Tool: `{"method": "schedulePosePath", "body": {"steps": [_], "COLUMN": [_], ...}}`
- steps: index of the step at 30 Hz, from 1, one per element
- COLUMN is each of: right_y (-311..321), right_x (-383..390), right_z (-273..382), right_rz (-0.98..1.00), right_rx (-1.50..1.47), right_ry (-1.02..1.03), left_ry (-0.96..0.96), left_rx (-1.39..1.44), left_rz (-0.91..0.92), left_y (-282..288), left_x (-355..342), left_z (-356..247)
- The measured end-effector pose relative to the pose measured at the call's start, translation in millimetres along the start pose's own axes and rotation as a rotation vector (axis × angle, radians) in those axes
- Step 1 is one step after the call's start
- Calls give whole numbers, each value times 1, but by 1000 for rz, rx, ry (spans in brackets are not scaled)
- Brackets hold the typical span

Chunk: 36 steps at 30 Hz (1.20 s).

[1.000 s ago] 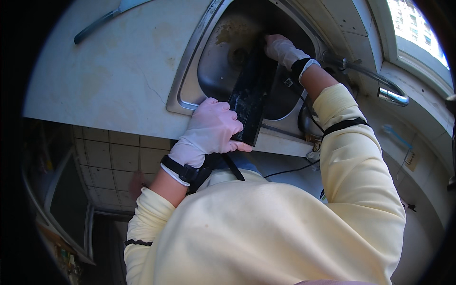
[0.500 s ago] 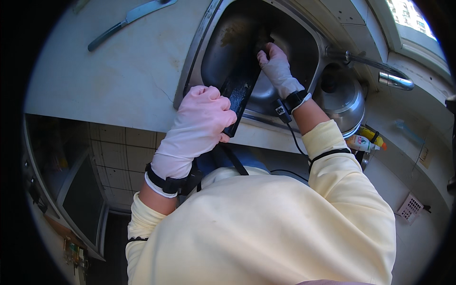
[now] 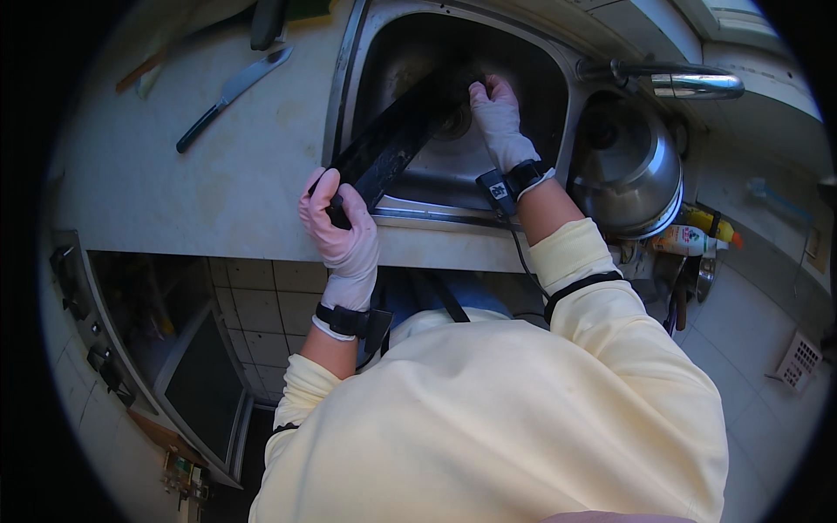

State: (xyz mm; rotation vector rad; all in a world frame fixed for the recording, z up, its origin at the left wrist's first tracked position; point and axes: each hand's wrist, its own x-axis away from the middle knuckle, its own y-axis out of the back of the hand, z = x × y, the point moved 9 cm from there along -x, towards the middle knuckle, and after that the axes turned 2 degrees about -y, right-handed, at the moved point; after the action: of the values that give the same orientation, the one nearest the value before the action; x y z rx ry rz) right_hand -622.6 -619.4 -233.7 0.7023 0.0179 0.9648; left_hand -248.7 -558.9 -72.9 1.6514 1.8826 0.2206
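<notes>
A long black trough-shaped piece slants across the steel sink, its near end resting over the left front rim. My left hand, in a pinkish-white glove, is wrapped round that near end. My right hand, gloved alike, is closed beside the far end, inside the basin. A dark lump lies at its fingertips; in the shadow I cannot tell whether it is a separate thing or part of the black piece. Wet, shiny patches show on the black surface.
A kitchen knife lies on the pale counter left of the sink. A chrome faucet reaches out at the right, above a lidded steel pot. Bottles stand beside the pot. An open cabinet door is at lower left.
The near end of the black piece has swung left and up onto the sink's rim with my left hand, which has turned palm up. My right hand stays closed at the far end.
</notes>
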Motion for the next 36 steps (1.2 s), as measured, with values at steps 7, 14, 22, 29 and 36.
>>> {"method": "schedulePosePath", "body": {"steps": [7,14,22,29,36], "right_y": [-16,-24,-16,-34,-69], "right_x": [-19,-26,-30,34,147], "right_z": [34,21,11,51,134], "right_rz": [280,315,110,263,650], "right_rx": [747,745,653,560,455], "right_ry": [164,-40,-98,-108,-8], "left_ry": [105,376,554,407,407], "left_rx": [203,96,272,250,348], "left_rz": [-126,-48,36,18,-6], "left_y": [-4,-8,-15,-14,-15], "left_x": [4,-8,-15,-23,-24], "left_z": [17,18,39,34,35]}}
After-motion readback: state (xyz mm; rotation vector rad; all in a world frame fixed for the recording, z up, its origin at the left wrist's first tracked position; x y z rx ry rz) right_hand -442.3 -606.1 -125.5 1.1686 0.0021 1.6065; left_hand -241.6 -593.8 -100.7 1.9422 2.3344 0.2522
